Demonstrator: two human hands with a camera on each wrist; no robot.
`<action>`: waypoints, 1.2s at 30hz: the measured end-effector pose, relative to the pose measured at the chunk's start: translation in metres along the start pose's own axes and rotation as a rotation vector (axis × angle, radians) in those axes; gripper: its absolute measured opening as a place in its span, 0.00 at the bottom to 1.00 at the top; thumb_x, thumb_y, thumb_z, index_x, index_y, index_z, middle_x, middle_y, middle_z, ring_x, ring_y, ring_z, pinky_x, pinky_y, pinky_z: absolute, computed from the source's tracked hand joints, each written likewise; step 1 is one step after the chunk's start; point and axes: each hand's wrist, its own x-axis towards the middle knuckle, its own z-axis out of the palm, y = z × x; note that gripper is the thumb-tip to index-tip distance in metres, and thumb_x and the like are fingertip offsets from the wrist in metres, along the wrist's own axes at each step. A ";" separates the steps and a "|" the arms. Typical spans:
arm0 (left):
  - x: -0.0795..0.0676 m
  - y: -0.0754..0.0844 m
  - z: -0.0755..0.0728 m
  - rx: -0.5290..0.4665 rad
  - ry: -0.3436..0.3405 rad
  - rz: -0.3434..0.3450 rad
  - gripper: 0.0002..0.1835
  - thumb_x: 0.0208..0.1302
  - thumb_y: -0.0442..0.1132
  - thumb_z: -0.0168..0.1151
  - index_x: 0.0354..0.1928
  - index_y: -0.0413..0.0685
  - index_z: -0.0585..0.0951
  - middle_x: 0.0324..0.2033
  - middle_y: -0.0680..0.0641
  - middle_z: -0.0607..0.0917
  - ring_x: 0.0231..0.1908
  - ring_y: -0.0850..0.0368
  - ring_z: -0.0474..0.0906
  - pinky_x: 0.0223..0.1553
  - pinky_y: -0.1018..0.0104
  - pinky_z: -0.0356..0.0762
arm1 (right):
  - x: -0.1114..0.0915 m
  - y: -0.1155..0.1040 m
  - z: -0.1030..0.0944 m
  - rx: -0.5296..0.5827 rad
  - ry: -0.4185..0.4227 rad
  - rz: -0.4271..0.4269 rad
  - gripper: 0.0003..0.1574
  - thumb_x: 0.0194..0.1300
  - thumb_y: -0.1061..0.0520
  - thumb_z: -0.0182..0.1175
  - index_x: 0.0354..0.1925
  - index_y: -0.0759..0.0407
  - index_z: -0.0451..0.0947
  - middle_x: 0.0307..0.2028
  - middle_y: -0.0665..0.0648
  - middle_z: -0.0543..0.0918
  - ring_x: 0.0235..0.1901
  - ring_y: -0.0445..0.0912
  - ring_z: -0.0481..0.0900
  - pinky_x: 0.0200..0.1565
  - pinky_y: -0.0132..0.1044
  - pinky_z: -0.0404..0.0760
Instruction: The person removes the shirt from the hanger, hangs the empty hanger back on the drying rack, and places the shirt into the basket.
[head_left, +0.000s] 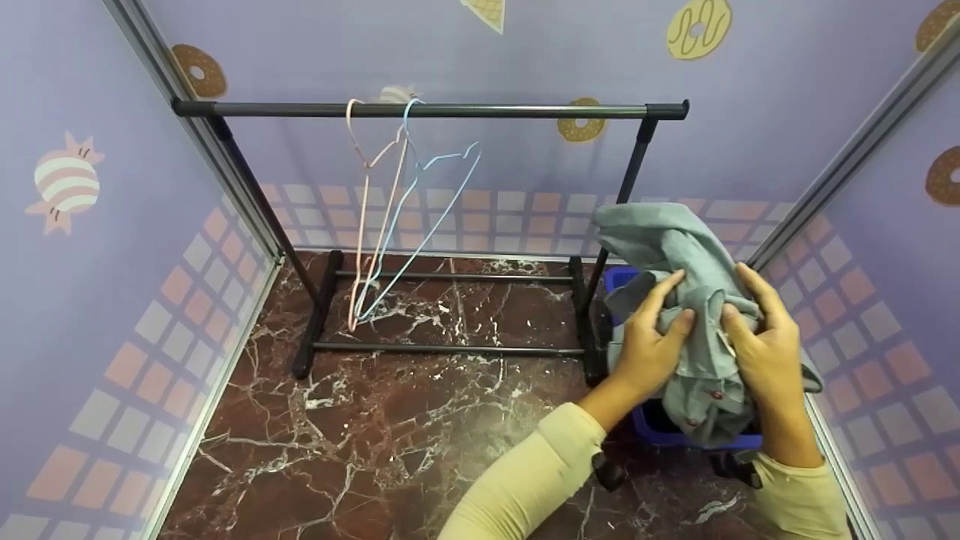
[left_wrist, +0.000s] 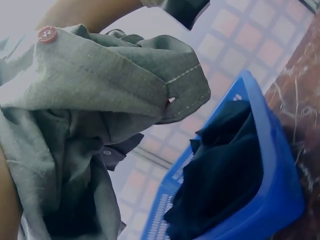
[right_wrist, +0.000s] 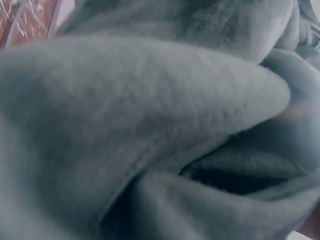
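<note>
A crumpled grey-green shirt with red buttons hangs bunched between both hands, above a blue basket. My left hand grips its left side, thumb and fingers in the folds. On the other side my right hand holds the cloth, its thumb pressed near the middle. In the left wrist view the shirt shows a red button and a stitched corner with a buttonhole. Folds of the shirt fill nearly all of the right wrist view, hiding the fingers there.
A black clothes rack stands ahead on the marble-patterned floor. From its bar hang a pink hanger and a blue hanger. Dark cloth lies in the basket. Patterned walls close in both sides.
</note>
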 end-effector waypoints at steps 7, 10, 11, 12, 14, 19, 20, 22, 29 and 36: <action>-0.010 -0.034 0.031 -0.083 -0.007 -0.200 0.25 0.81 0.44 0.52 0.75 0.54 0.68 0.68 0.47 0.78 0.62 0.67 0.76 0.62 0.72 0.76 | 0.008 0.023 -0.012 -0.160 -0.098 0.031 0.33 0.75 0.64 0.59 0.75 0.63 0.67 0.71 0.71 0.70 0.44 0.28 0.81 0.39 0.19 0.82; -0.018 -0.053 0.038 -0.070 -0.041 -0.282 0.25 0.82 0.47 0.49 0.76 0.54 0.67 0.70 0.48 0.77 0.65 0.65 0.74 0.64 0.71 0.74 | 0.011 0.041 -0.013 -0.233 -0.135 0.014 0.33 0.75 0.62 0.60 0.74 0.64 0.67 0.69 0.73 0.72 0.49 0.27 0.78 0.44 0.17 0.78; -0.020 -0.059 0.039 -0.061 -0.060 -0.307 0.26 0.82 0.48 0.49 0.77 0.55 0.66 0.71 0.48 0.76 0.66 0.64 0.73 0.65 0.70 0.74 | 0.012 0.049 -0.015 -0.262 -0.145 0.010 0.33 0.75 0.60 0.60 0.74 0.63 0.67 0.69 0.72 0.73 0.51 0.26 0.77 0.45 0.16 0.76; -0.022 -0.064 0.039 -0.045 -0.078 -0.333 0.26 0.82 0.49 0.48 0.77 0.56 0.66 0.71 0.48 0.75 0.67 0.63 0.73 0.66 0.69 0.73 | 0.014 0.059 -0.016 -0.285 -0.150 0.007 0.33 0.75 0.59 0.61 0.74 0.62 0.68 0.68 0.70 0.74 0.50 0.26 0.77 0.45 0.16 0.76; -0.025 -0.071 0.038 0.008 -0.106 -0.377 0.27 0.82 0.51 0.48 0.78 0.57 0.65 0.72 0.48 0.75 0.68 0.60 0.73 0.67 0.67 0.73 | 0.018 0.084 -0.019 -0.334 -0.159 0.007 0.32 0.75 0.55 0.62 0.73 0.58 0.70 0.67 0.67 0.76 0.46 0.28 0.78 0.42 0.16 0.75; -0.029 -0.080 0.030 0.180 -0.136 -0.385 0.28 0.80 0.51 0.52 0.77 0.54 0.66 0.71 0.45 0.75 0.70 0.54 0.72 0.70 0.62 0.71 | 0.023 0.115 -0.019 -0.443 -0.199 0.059 0.32 0.76 0.49 0.61 0.73 0.56 0.71 0.67 0.63 0.78 0.48 0.44 0.84 0.44 0.26 0.77; -0.029 -0.081 0.028 0.209 -0.139 -0.373 0.29 0.80 0.51 0.52 0.77 0.52 0.66 0.71 0.45 0.75 0.70 0.53 0.72 0.71 0.62 0.71 | 0.024 0.118 -0.019 -0.459 -0.208 0.068 0.32 0.76 0.48 0.60 0.73 0.56 0.71 0.68 0.63 0.78 0.55 0.49 0.82 0.50 0.30 0.77; -0.029 -0.082 0.023 0.254 -0.146 -0.344 0.29 0.79 0.51 0.54 0.76 0.50 0.67 0.71 0.44 0.75 0.71 0.53 0.71 0.72 0.62 0.70 | 0.025 0.120 -0.019 -0.476 -0.217 0.086 0.33 0.77 0.46 0.58 0.74 0.55 0.70 0.68 0.63 0.77 0.64 0.58 0.77 0.59 0.42 0.75; -0.035 -0.085 -0.002 0.292 -0.153 -0.270 0.28 0.77 0.48 0.56 0.74 0.46 0.70 0.70 0.44 0.76 0.71 0.53 0.72 0.73 0.64 0.68 | 0.020 0.106 -0.018 -0.481 -0.173 -0.007 0.32 0.80 0.49 0.54 0.76 0.51 0.67 0.73 0.64 0.72 0.65 0.63 0.76 0.63 0.57 0.73; -0.044 -0.091 -0.044 0.298 -0.109 -0.249 0.24 0.78 0.44 0.54 0.71 0.45 0.73 0.66 0.43 0.80 0.68 0.50 0.76 0.71 0.60 0.71 | 0.007 0.090 -0.006 -0.571 -0.325 -0.201 0.41 0.74 0.51 0.61 0.80 0.46 0.60 0.81 0.61 0.54 0.77 0.71 0.55 0.69 0.78 0.55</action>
